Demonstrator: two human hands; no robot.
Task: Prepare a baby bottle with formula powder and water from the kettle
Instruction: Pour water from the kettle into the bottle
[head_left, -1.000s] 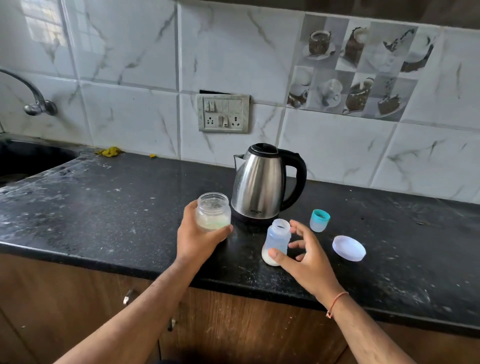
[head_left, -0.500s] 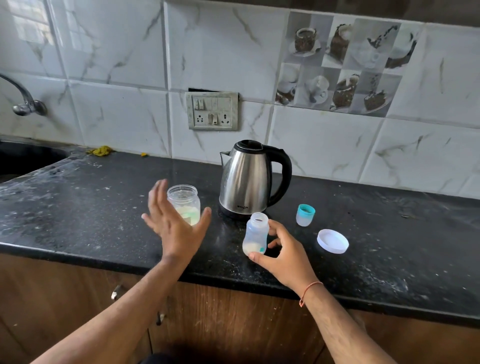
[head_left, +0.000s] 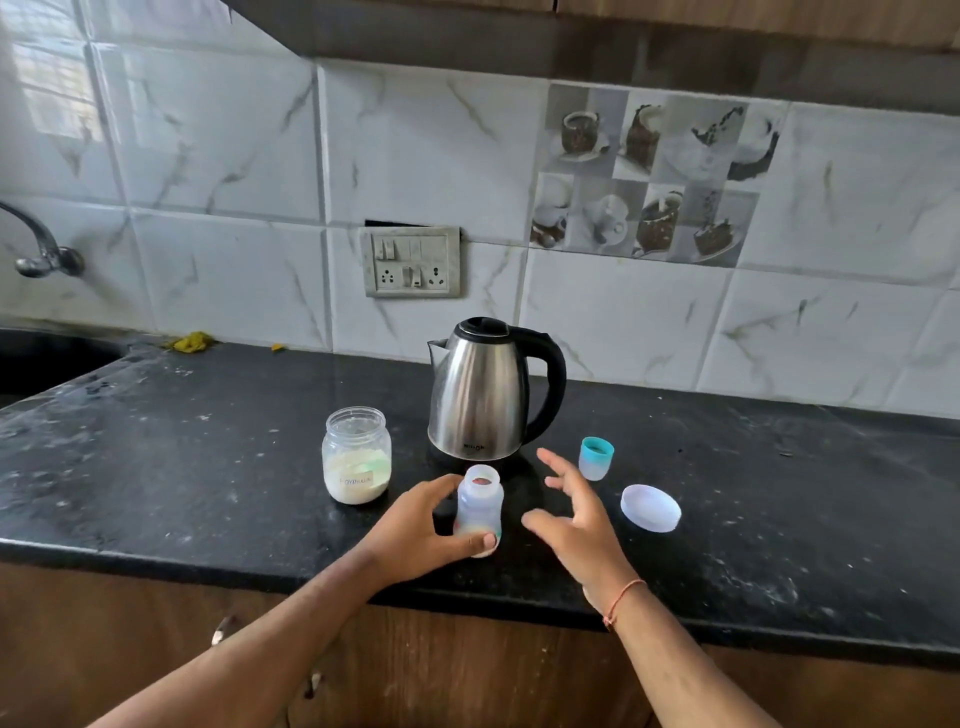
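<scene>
A small translucent baby bottle (head_left: 480, 499) stands uncapped on the black counter (head_left: 156, 467), with white powder at its bottom. My left hand (head_left: 421, 540) wraps around it from the left. My right hand (head_left: 576, 514) hovers just right of the bottle, fingers spread, holding nothing. Behind the bottle stands a steel kettle (head_left: 483, 400) with a black handle and a closed lid. To the left sits an open clear jar of formula powder (head_left: 357, 462). A teal-rimmed bottle cap (head_left: 596, 458) and a round white lid (head_left: 650, 507) lie to the right.
A sink (head_left: 41, 364) and tap (head_left: 36, 249) are at the far left. A switch and socket plate (head_left: 412, 262) is on the tiled wall behind the kettle. Yellow scraps (head_left: 192, 342) lie by the wall. The counter's front edge runs under my wrists.
My left hand let go of the powder jar and moved right to grip the bottle. My right hand released the bottle and opened beside it.
</scene>
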